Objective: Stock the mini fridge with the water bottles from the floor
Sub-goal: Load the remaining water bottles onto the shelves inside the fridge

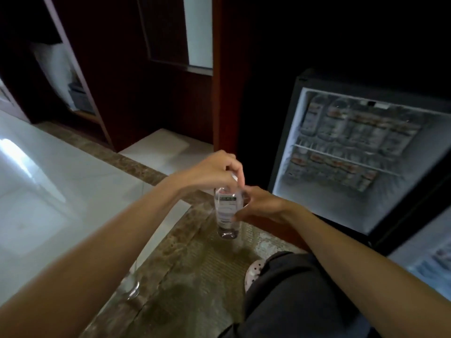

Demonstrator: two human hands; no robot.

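A clear water bottle [227, 211] with a white label stands upright on the brown marble floor strip, in front of the open mini fridge [288, 147]. My left hand [214, 170] is closed over its cap from above. My right hand [258, 203] curls around the bottle's right side at label height. Inside the fridge, several bottles [351, 125] lie in rows on the wire shelf [341, 158], and several more lie below it; they look blurred.
The fridge door [427, 254] hangs open at the right, with items in its rack. A clear object [131, 286] lies on the floor at lower left. My knee in dark trousers and a shoe [253, 272] are near the bottle. Dark wooden cabinets stand behind.
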